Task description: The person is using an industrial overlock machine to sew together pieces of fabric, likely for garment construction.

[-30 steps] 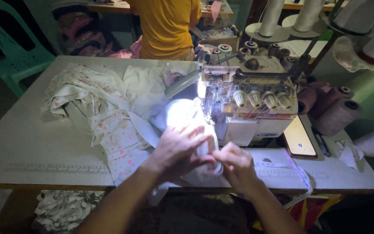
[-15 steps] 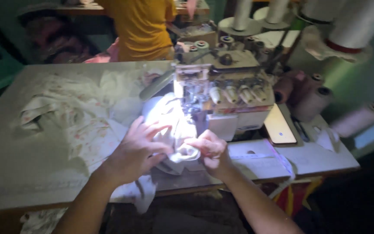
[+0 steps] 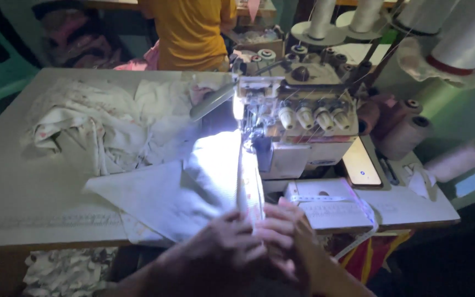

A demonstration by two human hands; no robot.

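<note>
Both hands pinched the lit edge of the pale white cotton fabric piece point(image 3: 210, 181) at the near rim of the grey worktop point(image 3: 28, 198): the left hand point(image 3: 232, 245) and right hand point(image 3: 281, 228) were closed on it, touching, just before the cream overlock sewing machine point(image 3: 298, 126).

I see my left hand point(image 3: 232, 245) and right hand point(image 3: 281, 234) pressed close together, fingers curled, both forearms angling up from the lower edge.

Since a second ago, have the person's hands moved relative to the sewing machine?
Yes. Both the left hand and right hand have drawn back from the sewing machine, toward the near table edge, pinching the white fabric together there.
</note>
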